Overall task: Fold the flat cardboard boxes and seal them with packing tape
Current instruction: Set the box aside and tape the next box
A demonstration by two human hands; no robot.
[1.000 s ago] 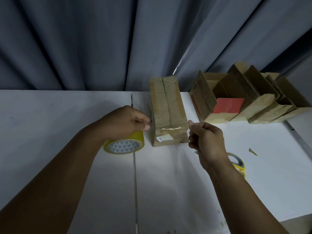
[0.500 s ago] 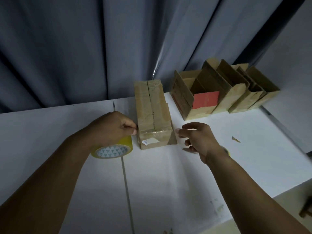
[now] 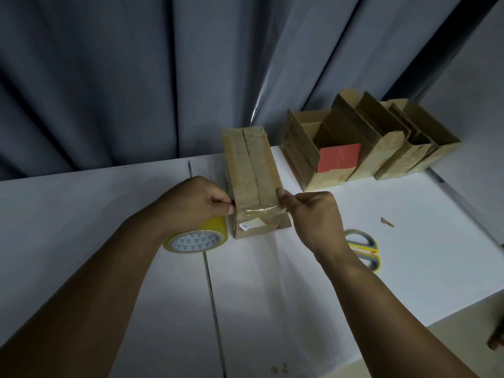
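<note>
Five kinds of thing on the table (image 3: pixel 81 214), counted.
One closed box (image 3: pixel 251 181) mid-table; four open boxes (image 3: pixel 387 156) at the far right corner, though overlap blurs that count; one tape roll (image 3: pixel 195 242); one pair of scissors (image 3: pixel 365 251); one cardboard scrap (image 3: pixel 387 222).

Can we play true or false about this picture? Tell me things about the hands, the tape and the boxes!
1. The yellow roll of packing tape lies under the left hand. True.
2. The right hand holds the scissors with yellow handles. False: they lie on the white table, to the right of that hand.
3. Both hands pinch the near end of the long brown cardboard box, one on each side. True.
4. The red patch is on the box between the hands. False: it is on one of the open cardboard boxes at the back right.
</note>
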